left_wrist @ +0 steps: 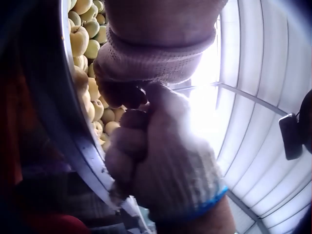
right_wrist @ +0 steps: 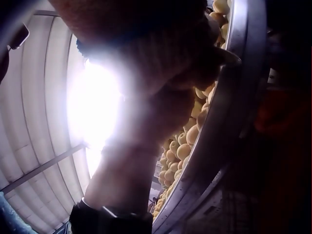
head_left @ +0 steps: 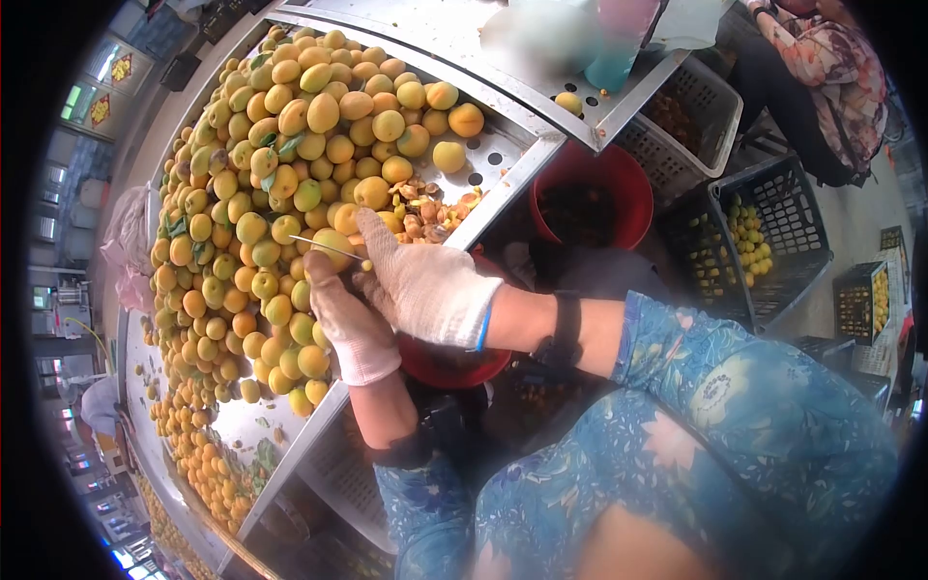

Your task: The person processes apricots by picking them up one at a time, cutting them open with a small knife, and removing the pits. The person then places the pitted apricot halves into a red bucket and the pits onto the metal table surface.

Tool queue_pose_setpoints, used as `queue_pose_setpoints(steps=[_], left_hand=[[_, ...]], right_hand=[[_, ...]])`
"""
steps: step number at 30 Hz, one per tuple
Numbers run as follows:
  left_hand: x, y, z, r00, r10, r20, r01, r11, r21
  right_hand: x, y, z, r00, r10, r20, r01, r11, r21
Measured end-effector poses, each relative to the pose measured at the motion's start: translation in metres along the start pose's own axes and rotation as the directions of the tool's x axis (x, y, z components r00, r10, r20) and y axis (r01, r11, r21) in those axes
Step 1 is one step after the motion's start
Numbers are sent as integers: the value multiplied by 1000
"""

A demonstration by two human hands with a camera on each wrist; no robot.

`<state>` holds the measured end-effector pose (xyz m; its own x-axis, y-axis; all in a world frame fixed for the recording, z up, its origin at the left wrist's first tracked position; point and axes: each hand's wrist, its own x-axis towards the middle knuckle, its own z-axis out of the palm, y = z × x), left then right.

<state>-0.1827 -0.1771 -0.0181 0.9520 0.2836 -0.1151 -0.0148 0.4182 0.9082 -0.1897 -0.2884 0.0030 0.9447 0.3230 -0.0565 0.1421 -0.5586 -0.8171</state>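
Yellow-orange apricots [head_left: 280, 184] lie heaped on a metal table, close beside both gloved hands. In the head view my right hand [head_left: 430, 290], in a white knit glove with a blue cuff, grips a knife; its thin blade [head_left: 324, 246] points left over the fruit. My left hand [head_left: 348, 324], in a pink-cuffed glove, is pressed up against the right one. Its fingers are partly hidden, and I cannot tell what it holds. A small yellow bit [head_left: 367, 266] shows between the hands. In the left wrist view the right hand [left_wrist: 170, 156] shows curled fingers.
Split apricot pieces [head_left: 425, 213] lie near the table's metal edge [head_left: 507, 184]. Below that edge stand a red bucket [head_left: 633, 193] and, partly covered by the arms, a second red container [head_left: 454, 365]. Crates [head_left: 783, 246] stand to the right, near another person [head_left: 822, 87].
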Motion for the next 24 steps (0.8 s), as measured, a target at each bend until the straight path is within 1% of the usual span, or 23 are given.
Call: queue_pose_setpoints(steps=[1,2,3,4,6,7,8,9,10,11,12,14,15,16,17,18,20,21,22,24], left_hand=[[3,-2,-7,1000,0,2,0,1000,-1],[7,-2,-14,996,66,56,-77,968,240],[9,-3,-19,986,116,123,-161,872,462],[7,-6,-21,986,116,123,-160,874,460],[-3,4,-4,927,349,137,-367,770,522],[8,-5,-19,964,254,84,-265,863,430],[6,-4,-15,964,253,86,-265,863,429],[4,0,-10,990,142,17,-141,959,245],[2,3,-7,999,17,-29,-15,999,45],[3,2,-11,1000,11,16,-12,997,78],[3,3,-12,1000,10,16,-12,997,79],[4,3,-13,997,16,77,-30,983,183],[6,3,-15,997,14,78,-28,983,181],[8,3,-20,998,16,56,-31,962,271],[9,4,-24,999,21,34,-32,933,359],[10,6,-27,999,19,38,-32,932,361],[7,13,-29,984,43,172,-138,794,591],[2,22,-25,983,-40,178,-75,798,598],[1,18,-25,982,-47,182,-72,799,597],[0,10,-25,942,108,317,-290,737,611]], right_hand=[[1,4,1,1000,-26,-9,26,1000,16],[2,7,2,998,-52,-17,53,998,30],[3,9,3,999,-52,-16,52,998,27],[3,9,4,998,-61,-23,62,998,20],[1,3,-2,997,-67,-37,67,998,14],[-2,-3,-6,999,-13,40,14,1000,-26],[-5,-8,-8,992,42,116,-34,997,-70],[-7,-8,-6,995,35,98,-26,996,-90],[-7,-6,-3,995,35,96,-26,996,-87],[-6,-4,-1,998,14,68,-9,997,-81],[-6,-3,1,999,-6,40,9,997,-78],[-5,-2,-2,998,8,57,-3,995,-101],[-4,-2,-4,997,20,75,-10,992,-125],[-5,-1,-5,997,21,74,-12,992,-125],[-5,1,-5,997,6,73,0,996,-91],[-5,3,-4,997,-8,71,12,998,-56],[-4,6,-5,999,1,52,2,998,-56],[-3,7,-6,999,8,34,-6,998,-58],[-2,8,-9,999,16,32,-14,998,-60],[0,6,-18,998,41,48,-36,993,-110]])
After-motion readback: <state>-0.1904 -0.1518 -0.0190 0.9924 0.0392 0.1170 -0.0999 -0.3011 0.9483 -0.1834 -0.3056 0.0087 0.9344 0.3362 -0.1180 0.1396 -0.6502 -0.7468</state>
